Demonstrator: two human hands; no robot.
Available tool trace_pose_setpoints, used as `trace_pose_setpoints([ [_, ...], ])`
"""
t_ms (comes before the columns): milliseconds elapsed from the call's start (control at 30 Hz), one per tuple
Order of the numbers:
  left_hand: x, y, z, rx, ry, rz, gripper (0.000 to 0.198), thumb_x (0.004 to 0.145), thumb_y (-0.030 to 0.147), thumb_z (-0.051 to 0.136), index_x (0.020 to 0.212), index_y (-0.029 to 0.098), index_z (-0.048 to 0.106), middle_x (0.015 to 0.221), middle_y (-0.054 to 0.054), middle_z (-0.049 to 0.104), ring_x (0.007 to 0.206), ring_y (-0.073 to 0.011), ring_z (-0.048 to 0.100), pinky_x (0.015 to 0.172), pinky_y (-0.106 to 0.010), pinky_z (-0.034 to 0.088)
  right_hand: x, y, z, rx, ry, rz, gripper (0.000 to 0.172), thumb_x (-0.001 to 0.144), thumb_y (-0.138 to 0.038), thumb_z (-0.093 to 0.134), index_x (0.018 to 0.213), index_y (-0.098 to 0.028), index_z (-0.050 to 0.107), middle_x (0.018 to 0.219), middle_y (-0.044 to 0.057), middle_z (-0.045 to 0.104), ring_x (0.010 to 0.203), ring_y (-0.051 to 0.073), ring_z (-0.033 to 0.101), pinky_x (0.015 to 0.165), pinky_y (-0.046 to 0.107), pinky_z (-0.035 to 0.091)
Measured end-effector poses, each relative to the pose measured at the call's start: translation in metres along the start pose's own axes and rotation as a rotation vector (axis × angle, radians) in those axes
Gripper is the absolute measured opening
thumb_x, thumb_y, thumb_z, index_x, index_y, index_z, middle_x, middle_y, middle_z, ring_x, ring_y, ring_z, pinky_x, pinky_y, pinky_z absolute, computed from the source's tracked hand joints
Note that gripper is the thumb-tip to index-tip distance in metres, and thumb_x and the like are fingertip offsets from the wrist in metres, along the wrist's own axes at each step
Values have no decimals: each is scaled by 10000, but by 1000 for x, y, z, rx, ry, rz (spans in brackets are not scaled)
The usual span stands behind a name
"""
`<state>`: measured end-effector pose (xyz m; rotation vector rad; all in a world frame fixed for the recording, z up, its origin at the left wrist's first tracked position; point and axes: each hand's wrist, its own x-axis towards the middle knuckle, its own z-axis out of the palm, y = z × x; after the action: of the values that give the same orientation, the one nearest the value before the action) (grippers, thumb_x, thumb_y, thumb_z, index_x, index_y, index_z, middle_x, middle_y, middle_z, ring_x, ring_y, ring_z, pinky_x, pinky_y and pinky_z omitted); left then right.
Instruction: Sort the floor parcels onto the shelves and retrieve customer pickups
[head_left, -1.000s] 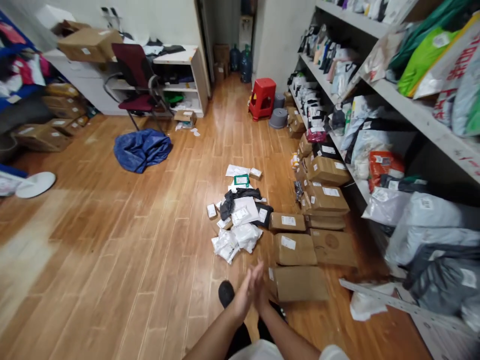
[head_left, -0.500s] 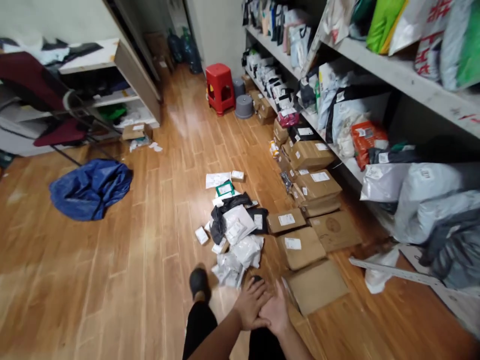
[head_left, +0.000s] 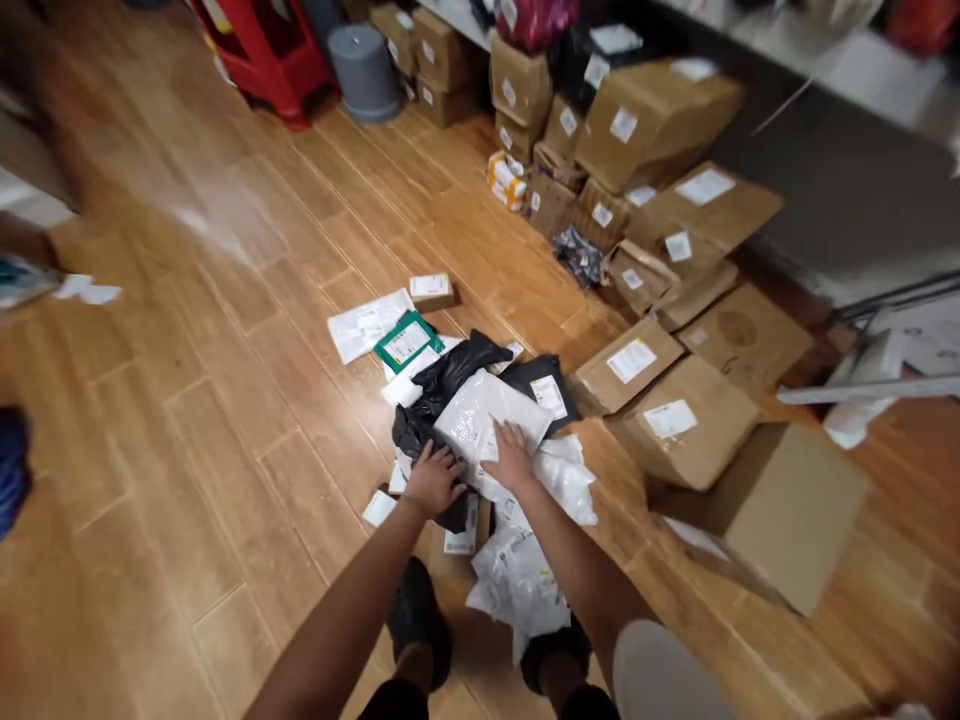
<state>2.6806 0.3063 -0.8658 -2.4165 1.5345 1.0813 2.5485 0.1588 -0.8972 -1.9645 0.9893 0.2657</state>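
Note:
My left hand reaches down onto a crumpled black plastic mailer in the pile on the floor, fingers spread. On a shiny white mailer beside it lies my right hand, its fingers stretched out over a small white labelled packet that it partly hides. Around them are a green-edged envelope, a flat white envelope and a dark labelled mailer. A labelled box sits below my left hand. Crinkled white plastic mailers lie near my feet.
Cardboard boxes with labels line the floor to the right, and one stands nearest me. Further back are a red stool and a grey bucket-shaped stool. Shelving with a metal bar runs along the right.
My hands have parted from each other and reached down onto the pile. The view has moved closer and tilted down over the parcels.

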Motion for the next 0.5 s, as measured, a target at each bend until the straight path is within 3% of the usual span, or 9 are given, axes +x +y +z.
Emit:
trace_pose_setpoints([
  [67,37,-30,31,33,-7,-88,540,852,570,428,1053,158,715,1164,-193,644,1139,-361,546,1051,-563,261,43,31,29,-87,-63,-137,865,607,-317,786,1393,-261,431,1546,60,282,1428,342,63,1140,471,-46],
  [133,71,-55,55,65,22,-232,598,874,540,386,941,44,714,1038,-294,637,1006,-425,589,883,-623,364,57,69,42,-168,-79,-247,720,586,-355,802,1262,-280,568,1483,51,380,1377,346,175,1136,467,28],
  [200,104,-74,73,58,87,-284,594,881,518,386,1031,18,669,1112,-322,597,1057,-452,553,843,-602,390,46,114,42,-304,-17,-311,555,625,-423,764,1130,-229,642,1386,101,453,1277,358,290,1090,484,165],
  [267,134,-84,84,-9,151,-237,643,854,580,421,1162,44,598,1234,-289,552,1144,-418,510,907,-534,391,22,158,35,-448,80,-312,494,631,-464,750,1033,-189,663,1246,132,518,1144,339,390,1013,460,282],
  [333,156,-82,89,-108,179,-184,762,776,682,481,1182,43,566,1226,-263,571,1128,-378,532,922,-454,410,-4,188,24,-510,108,-358,472,662,-502,726,1010,-191,662,1220,128,525,1112,327,404,996,446,303],
  [433,160,-64,90,-252,176,-126,748,718,695,555,1102,55,607,1110,-213,658,1005,-320,616,839,-359,468,-28,197,4,-522,82,-404,481,673,-522,722,1022,-197,655,1194,122,543,1103,320,415,978,425,327],
  [500,138,-55,88,-343,179,-74,630,736,633,589,1076,104,635,1068,-140,702,955,-274,646,795,-308,490,-31,189,-6,-460,22,-337,453,633,-531,752,927,-195,674,1075,111,592,1049,313,455,940,409,356],
])
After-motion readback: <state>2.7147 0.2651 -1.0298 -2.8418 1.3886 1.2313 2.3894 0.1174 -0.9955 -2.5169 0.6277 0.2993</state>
